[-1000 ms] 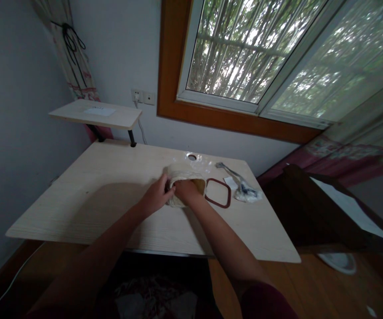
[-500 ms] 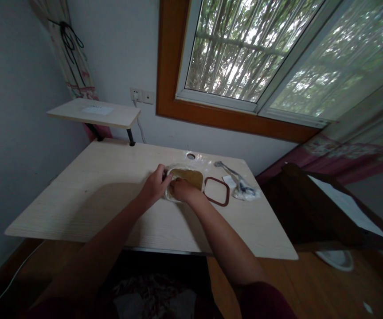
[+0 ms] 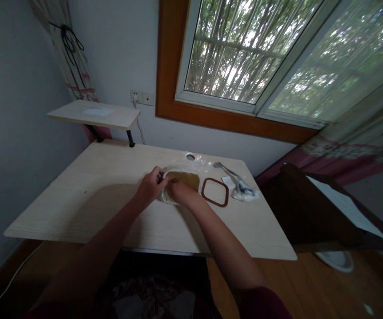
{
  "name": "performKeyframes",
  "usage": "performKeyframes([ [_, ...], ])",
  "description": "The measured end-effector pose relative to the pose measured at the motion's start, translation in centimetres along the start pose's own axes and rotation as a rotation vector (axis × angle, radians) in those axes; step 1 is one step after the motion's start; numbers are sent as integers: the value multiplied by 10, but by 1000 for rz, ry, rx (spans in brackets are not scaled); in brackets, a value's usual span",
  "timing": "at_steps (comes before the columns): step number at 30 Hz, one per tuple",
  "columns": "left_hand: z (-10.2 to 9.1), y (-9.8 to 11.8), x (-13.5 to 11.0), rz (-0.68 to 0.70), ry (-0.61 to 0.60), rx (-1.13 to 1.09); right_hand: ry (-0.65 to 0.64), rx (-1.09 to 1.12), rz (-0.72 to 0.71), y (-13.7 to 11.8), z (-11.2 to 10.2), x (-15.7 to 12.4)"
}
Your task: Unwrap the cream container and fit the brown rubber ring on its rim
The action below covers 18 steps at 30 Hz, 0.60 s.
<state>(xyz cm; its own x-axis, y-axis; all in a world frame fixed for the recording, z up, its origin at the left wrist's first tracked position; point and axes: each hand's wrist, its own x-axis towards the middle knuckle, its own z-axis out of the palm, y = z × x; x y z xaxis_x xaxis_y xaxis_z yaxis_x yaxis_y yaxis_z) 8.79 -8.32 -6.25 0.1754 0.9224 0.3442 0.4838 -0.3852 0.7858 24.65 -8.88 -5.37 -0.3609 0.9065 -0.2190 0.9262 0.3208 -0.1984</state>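
Container (image 3: 187, 178), pale with a tan inside, sits on the desk (image 3: 108, 168) in front of the person, its long side running left to right; the left hand (image 3: 149, 186) pinches its left rim, thumb on top; the right hand (image 3: 182, 192) is nearer its middle, dipping inside over the near edge; its fingertips are hidden, so I cannot tell if they grip anything; the right forearm covers the near right corner; just beside, to the right, lies a brown rounded-square frame (image 3: 227, 195); past that are a white slip (image 3: 228, 182) and a clear plastic bag (image 3: 244, 193).
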Motion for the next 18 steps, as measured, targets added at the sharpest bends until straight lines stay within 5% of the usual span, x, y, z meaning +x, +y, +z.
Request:
performKeyframes([
  [7,-21,-1,8,-87,92,-36,237,215,-416,4,-35,-48],
  [13,-28,-5,13,-222,23,-224,739,276,-191,32,-46,-49],
  [18,-20,0,7,-264,-31,-427,727,186,51,40,-42,-33],
])
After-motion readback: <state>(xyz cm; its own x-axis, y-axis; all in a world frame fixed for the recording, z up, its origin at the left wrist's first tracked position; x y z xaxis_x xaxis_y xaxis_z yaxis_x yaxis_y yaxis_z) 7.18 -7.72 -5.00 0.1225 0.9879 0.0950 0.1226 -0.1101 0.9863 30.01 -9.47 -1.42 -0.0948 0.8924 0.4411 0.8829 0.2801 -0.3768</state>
